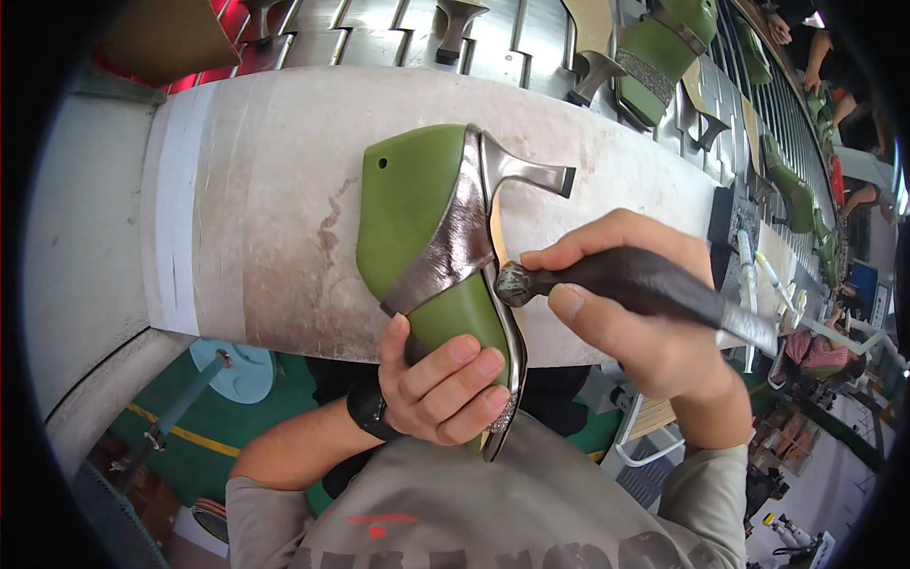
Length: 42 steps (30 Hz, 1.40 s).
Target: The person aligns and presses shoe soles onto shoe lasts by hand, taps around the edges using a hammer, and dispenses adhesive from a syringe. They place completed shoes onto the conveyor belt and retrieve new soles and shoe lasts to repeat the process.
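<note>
A high-heeled shoe [466, 237] with metallic straps sits on a green shoe last [408, 209], held on its side over the table's front edge. Its silver heel [531, 175] points right. My left hand [441, 384] is closed around the toe part, fingers pressed on the last. My right hand [654, 322] grips a dark-handled tool [635, 280] with a rounded metal knob at one end and a flat metal tip at the other. The knob is at the sole's edge near the arch; whether it touches cannot be told.
The pale, stained worktable [284, 228] lies beneath the shoe. Beyond it, a slatted metal conveyor [370, 38] carries loose heels and another green last [654, 66] with a shoe. Small tools [749, 270] lie at the table's right end. Other people's hands [813, 81] show at far right.
</note>
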Tool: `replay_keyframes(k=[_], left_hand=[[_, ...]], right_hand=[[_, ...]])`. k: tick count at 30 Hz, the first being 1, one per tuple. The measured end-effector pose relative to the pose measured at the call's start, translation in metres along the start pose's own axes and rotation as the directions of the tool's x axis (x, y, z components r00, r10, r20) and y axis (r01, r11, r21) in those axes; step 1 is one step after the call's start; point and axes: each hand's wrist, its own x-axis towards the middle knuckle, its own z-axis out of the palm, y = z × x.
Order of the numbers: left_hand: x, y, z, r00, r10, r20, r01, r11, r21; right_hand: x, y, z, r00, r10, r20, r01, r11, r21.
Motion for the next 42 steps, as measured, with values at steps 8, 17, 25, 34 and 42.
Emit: replay_keyframes(k=[8, 17, 25, 34, 42], left_hand=[[0.002, 0.004, -0.001, 0.999, -0.032, 0.008, 0.032, 0.999, -0.038], [0.004, -0.006, -0.007, 0.991, 0.081, 0.103, -0.081, 0.997, -0.006], [0.005, -0.001, -0.003, 1.000, -0.012, 0.023, 0.012, 1.000, 0.011], [-0.001, -0.012, -0.010, 0.987, 0.115, 0.110, -0.116, 0.993, -0.003], [-0.003, 0.000, -0.003, 0.999, -0.022, 0.026, 0.023, 0.998, -0.055]], right_hand=[[0.005, 0.018, 0.021, 0.971, -0.076, -0.227, 0.114, 0.980, 0.161], [0.022, 0.014, 0.017, 0.965, -0.115, -0.235, 0.152, 0.978, 0.143], [-0.069, 0.009, 0.011, 0.989, -0.124, -0.085, 0.135, 0.980, 0.145], [-0.024, 0.006, -0.001, 0.998, 0.068, -0.016, -0.065, 0.983, 0.169], [0.000, 0.007, 0.020, 0.988, 0.023, -0.156, -0.003, 0.992, 0.129]])
